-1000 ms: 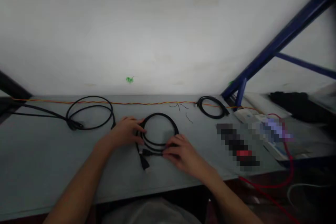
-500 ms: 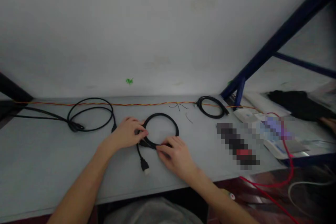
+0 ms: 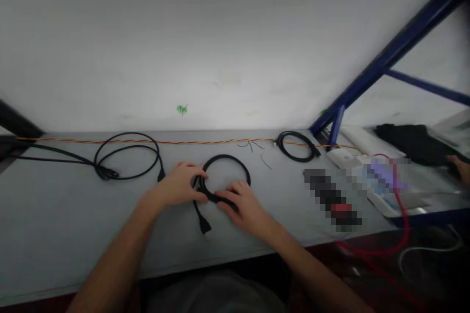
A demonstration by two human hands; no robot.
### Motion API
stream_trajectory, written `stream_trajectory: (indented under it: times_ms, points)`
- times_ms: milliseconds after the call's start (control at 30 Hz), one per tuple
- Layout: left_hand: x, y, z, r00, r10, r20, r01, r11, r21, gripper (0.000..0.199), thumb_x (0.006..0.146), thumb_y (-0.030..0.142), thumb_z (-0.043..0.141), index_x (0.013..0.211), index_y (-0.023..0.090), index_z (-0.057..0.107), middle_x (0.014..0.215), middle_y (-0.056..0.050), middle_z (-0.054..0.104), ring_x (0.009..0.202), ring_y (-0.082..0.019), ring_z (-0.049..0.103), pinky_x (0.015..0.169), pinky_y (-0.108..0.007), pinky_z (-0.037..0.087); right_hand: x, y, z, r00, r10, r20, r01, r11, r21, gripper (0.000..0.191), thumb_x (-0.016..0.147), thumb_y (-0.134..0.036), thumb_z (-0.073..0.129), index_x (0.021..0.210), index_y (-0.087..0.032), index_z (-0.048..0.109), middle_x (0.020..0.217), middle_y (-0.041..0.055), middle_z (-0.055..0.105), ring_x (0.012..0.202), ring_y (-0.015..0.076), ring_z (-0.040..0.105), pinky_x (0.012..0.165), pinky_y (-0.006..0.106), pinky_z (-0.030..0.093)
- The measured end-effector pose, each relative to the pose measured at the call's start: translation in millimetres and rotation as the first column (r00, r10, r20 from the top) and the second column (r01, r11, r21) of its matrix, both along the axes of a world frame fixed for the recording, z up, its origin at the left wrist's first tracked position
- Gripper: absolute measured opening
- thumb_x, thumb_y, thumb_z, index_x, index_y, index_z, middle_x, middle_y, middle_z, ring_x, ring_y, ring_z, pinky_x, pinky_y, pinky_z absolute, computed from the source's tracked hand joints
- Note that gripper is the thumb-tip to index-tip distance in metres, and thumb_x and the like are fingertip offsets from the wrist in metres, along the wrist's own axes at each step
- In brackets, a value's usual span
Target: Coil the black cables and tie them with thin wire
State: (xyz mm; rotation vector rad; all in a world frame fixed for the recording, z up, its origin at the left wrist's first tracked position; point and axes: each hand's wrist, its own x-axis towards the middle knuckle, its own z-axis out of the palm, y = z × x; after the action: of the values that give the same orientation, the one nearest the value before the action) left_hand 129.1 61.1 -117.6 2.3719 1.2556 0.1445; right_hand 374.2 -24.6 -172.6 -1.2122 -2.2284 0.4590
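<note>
A black HDMI cable (image 3: 226,156) lies coiled in a ring on the grey tabletop, between my two hands. My left hand (image 3: 179,183) holds the ring's left side, fingers over the strands and thumb below them. At the lower right of the ring, my right hand (image 3: 244,205) has its fingers closed around the cable. One HDMI plug (image 3: 204,226) hangs out below the coil, pointing towards the front edge. Where the strands pass under my fingers, they are partly hidden.
A loosely looped black cable (image 3: 127,178) lies to the left, a smaller coiled cable (image 3: 297,159) at the back right. Short dark ties (image 3: 251,145) sit near a twisted red-yellow wire (image 3: 205,143). A blue frame post (image 3: 367,78) and another person's hand (image 3: 458,168) are at the right.
The view has shifted slightly. My left thumb and fingers have spread a little further apart around the coil. The fingers of my right hand have moved slightly along its lower edge.
</note>
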Motion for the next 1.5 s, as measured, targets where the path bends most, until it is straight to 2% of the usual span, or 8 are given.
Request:
stream_trajectory:
  times_ms: [200, 367, 467, 600, 733, 1133, 1300, 1500]
  points:
    - [-8.2, 2.4, 0.3, 0.999, 0.020, 0.049, -0.018, 0.999, -0.035, 0.069, 0.071, 0.039, 0.086, 0.137, 0.033, 0.066, 0.144, -0.004, 0.066, 0.139, -0.034, 0.053, 0.121, -0.048, 0.037, 16.4, 0.9, -0.5, 0.998, 0.062, 0.018, -0.062, 0.998, -0.001, 0.029, 0.104, -0.013, 0.050, 0.123, -0.022, 0.070, 0.102, 0.0083, 0.063, 0.098, 0.0246, 0.056, 0.091, 0.042, 0.049]
    - [-5.4, 7.5, -2.2, 0.997, -0.055, 0.055, 0.058, 0.997, -0.052, 0.029, 0.076, 0.032, 0.082, 0.105, 0.036, 0.084, 0.152, -0.001, 0.061, 0.143, -0.035, 0.051, 0.124, -0.052, 0.029, 19.8, 0.8, 7.4, 0.995, 0.047, 0.088, -0.049, 0.999, 0.023, 0.032, 0.101, -0.007, 0.050, 0.121, -0.021, 0.070, 0.103, 0.0082, 0.064, 0.099, 0.0250, 0.056, 0.090, 0.042, 0.047]
    - [-2.8, 8.9, -3.6, 0.996, -0.028, 0.086, 0.033, 0.998, -0.057, 0.018, 0.077, 0.031, 0.080, 0.093, 0.033, 0.086, 0.149, -0.003, 0.063, 0.140, -0.035, 0.054, 0.123, -0.052, 0.033, 0.3, -14.3, 17.6, 0.996, -0.040, 0.086, 0.031, 0.994, 0.106, 0.027, 0.102, -0.012, 0.052, 0.122, -0.018, 0.068, 0.114, 0.0119, 0.065, 0.106, 0.0270, 0.056, 0.094, 0.046, 0.046]
    - [-2.9, 8.5, -6.2, 0.994, 0.004, 0.110, 0.000, 0.999, -0.041, 0.016, 0.074, 0.030, 0.081, 0.088, 0.031, 0.085, 0.148, -0.005, 0.064, 0.140, -0.036, 0.054, 0.124, -0.054, 0.031, -40.9, -41.7, 25.4, 0.992, -0.059, 0.108, 0.040, 0.984, 0.171, 0.028, 0.099, -0.047, 0.068, 0.108, -0.021, 0.072, 0.109, 0.0108, 0.066, 0.100, 0.0290, 0.058, 0.087, 0.047, 0.047]
    - [-4.2, 8.2, -7.3, 0.993, -0.007, 0.117, 0.011, 0.999, -0.035, 0.015, 0.074, 0.030, 0.078, 0.087, 0.030, 0.084, 0.148, -0.004, 0.064, 0.141, -0.036, 0.053, 0.125, -0.057, 0.028, -58.6, -53.3, 22.8, 0.972, -0.121, 0.202, 0.095, 0.986, 0.135, 0.012, 0.099, -0.029, 0.066, 0.100, -0.019, 0.072, 0.095, 0.0086, 0.068, 0.093, 0.0278, 0.060, 0.087, 0.046, 0.051]
    - [-5.4, 9.9, -8.5, 0.986, -0.016, 0.167, 0.020, 1.000, -0.021, 0.011, 0.072, 0.031, 0.074, 0.081, 0.026, 0.078, 0.149, -0.004, 0.063, 0.145, -0.033, 0.051, 0.126, -0.051, 0.030, 47.0, -52.7, 21.6, 0.996, -0.048, 0.074, 0.053, 0.997, -0.062, 0.022, 0.100, -0.018, 0.061, 0.118, -0.023, 0.072, 0.110, 0.0088, 0.067, 0.101, 0.0249, 0.063, 0.091, 0.042, 0.056]
    - [-7.0, 12.2, -10.5, 0.979, -0.028, 0.202, 0.037, 0.999, -0.037, 0.013, 0.074, 0.032, 0.074, 0.085, 0.026, 0.077, 0.141, -0.005, 0.069, 0.141, -0.031, 0.055, 0.127, -0.051, 0.027, 79.2, -45.7, 10.3, 0.946, -0.299, 0.127, 0.294, 0.954, 0.053, 0.026, 0.098, -0.017, 0.058, 0.112, -0.025, 0.079, 0.105, 0.0104, 0.063, 0.095, 0.0258, 0.062, 0.082, 0.040, 0.055]
    - [-4.0, 12.3, -13.1, 0.956, -0.024, 0.294, 0.016, 0.999, 0.029, 0.029, 0.081, 0.033, 0.071, 0.108, 0.025, 0.079, 0.132, -0.009, 0.066, 0.126, -0.029, 0.061, 0.116, -0.046, 0.044, 82.6, -27.3, -3.3, 0.839, -0.542, -0.053, 0.540, 0.840, -0.054, 0.033, 0.104, -0.033, 0.051, 0.118, -0.020, 0.077, 0.098, 0.0098, 0.067, 0.082, 0.0229, 0.066, 0.080, 0.038, 0.055]
